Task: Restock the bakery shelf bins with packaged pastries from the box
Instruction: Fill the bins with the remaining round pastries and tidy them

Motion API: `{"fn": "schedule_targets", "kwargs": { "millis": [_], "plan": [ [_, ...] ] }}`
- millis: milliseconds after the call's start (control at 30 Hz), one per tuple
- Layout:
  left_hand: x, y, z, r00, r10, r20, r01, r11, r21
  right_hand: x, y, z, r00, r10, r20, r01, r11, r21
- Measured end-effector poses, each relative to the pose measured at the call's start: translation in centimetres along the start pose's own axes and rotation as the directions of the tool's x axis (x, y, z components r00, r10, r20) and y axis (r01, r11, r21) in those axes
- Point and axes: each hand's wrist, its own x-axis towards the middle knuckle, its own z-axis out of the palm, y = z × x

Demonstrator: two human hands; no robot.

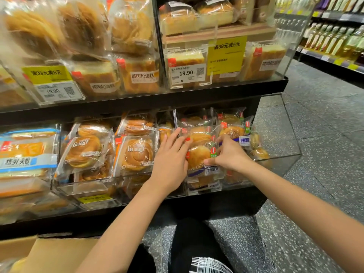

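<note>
Hands meet on a packaged bun (199,154) in the lower clear bin (275,162): left hand (170,156) flat against its 9 o'clock side, right hand (229,154) pinching its 3 o'clock edge. Cardboard box (49,255) lies at 7 o'clock.

Both my bare arms reach forward and up. My left hand (171,160) lies flat, its fingers straight and slightly spread, palm pressed forward. My right hand (226,154) sits just beside it, fingers curled and thumb pinching, wrist bent slightly inward.
</note>
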Motion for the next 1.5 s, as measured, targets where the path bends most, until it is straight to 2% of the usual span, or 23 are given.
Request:
{"fn": "schedule_targets", "kwargs": {
  "millis": [33, 100, 200, 233, 300, 367, 467, 600, 733, 800, 967, 1067, 1100, 1167, 1267, 1400, 1500],
  "plan": [
    [0.0, 0.0, -0.3, 1.0, -0.009, 0.021, 0.01, 0.999, -0.041, -0.1, 0.0, -0.2, 1.0, -0.004, 0.006, 0.004, 1.0, -0.009],
    [-0.1, 0.1, -1.1, 0.997, -0.05, 0.05, 0.06, 0.971, -0.233, -0.4, 0.0, -0.4, 0.999, -0.034, -0.006, 0.034, 0.999, -0.005],
    [-0.8, 0.1, -2.5, 0.982, -0.15, 0.116, 0.189, 0.821, -0.539, -0.9, -0.1, 0.0, 0.978, -0.106, -0.18, 0.115, 0.993, 0.04],
    [-1.1, -0.2, -3.0, 0.978, -0.167, 0.121, 0.207, 0.785, -0.584, -1.2, -0.3, 0.3, 0.948, -0.154, -0.279, 0.175, 0.983, 0.055],
    [-2.1, -1.1, -3.8, 0.984, -0.145, 0.108, 0.18, 0.747, -0.639, -1.8, -1.2, 0.9, 0.836, -0.292, -0.465, 0.348, 0.937, 0.037],
    [-3.3, -2.0, -5.2, 0.989, -0.112, 0.096, 0.147, 0.692, -0.707, -2.5, -2.7, 1.5, 0.728, -0.432, -0.532, 0.513, 0.858, 0.006],
    [-5.8, -3.6, -8.0, 0.977, -0.142, 0.158, 0.211, 0.556, -0.804, -3.7, -5.8, 3.1, 0.674, -0.62, -0.402, 0.691, 0.722, 0.046],
    [-10.4, -7.7, -10.9, 0.922, -0.14, 0.361, 0.377, 0.541, -0.752, -5.0, -9.9, 7.0, 0.556, -0.816, -0.158, 0.83, 0.555, 0.055],
    [-16.9, -12.6, -12.0, 0.845, -0.338, 0.415, 0.535, 0.537, -0.652, -6.2, -13.4, 12.5, 0.452, -0.89, 0.054, 0.881, 0.455, 0.131],
    [-20.9, -14.9, -12.3, 0.793, -0.454, 0.406, 0.598, 0.454, -0.66, -6.8, -15.0, 15.4, 0.409, -0.896, 0.173, 0.881, 0.437, 0.181],
    [-31.2, -19.8, -12.5, 0.604, -0.71, 0.362, 0.694, 0.246, -0.676, -8.5, -18.4, 22.8, 0.34, -0.856, 0.389, 0.85, 0.457, 0.264],
    [-36.2, -21.4, -12.1, 0.468, -0.815, 0.341, 0.76, 0.174, -0.626, -9.2, -19.7, 26.4, 0.321, -0.83, 0.456, 0.841, 0.471, 0.265],
    [-39.3, -22.4, -11.8, 0.391, -0.857, 0.336, 0.78, 0.115, -0.615, -9.8, -20.6, 29.3, 0.296, -0.815, 0.497, 0.835, 0.473, 0.279],
    [-41.7, -22.9, -10.9, 0.299, -0.904, 0.306, 0.801, 0.063, -0.595, -10.2, -21.3, 31.5, 0.299, -0.799, 0.522, 0.84, 0.48, 0.253],
    [-47.3, -24.0, -8.8, 0.08, -0.951, 0.298, 0.813, -0.11, -0.572, -11.4, -22.5, 37.5, 0.278, -0.755, 0.594, 0.836, 0.495, 0.238],
    [-52.1, -24.8, -5.1, -0.197, -0.915, 0.353, 0.719, -0.38, -0.582, -12.5, -23.1, 44.3, 0.299, -0.705, 0.643, 0.852, 0.5, 0.153],
    [-54.1, -26.2, -2.2, -0.387, -0.83, 0.402, 0.607, -0.557, -0.567, -12.5, -23.0, 47.7, 0.267, -0.684, 0.679, 0.905, 0.419, 0.066]
  ]
}}
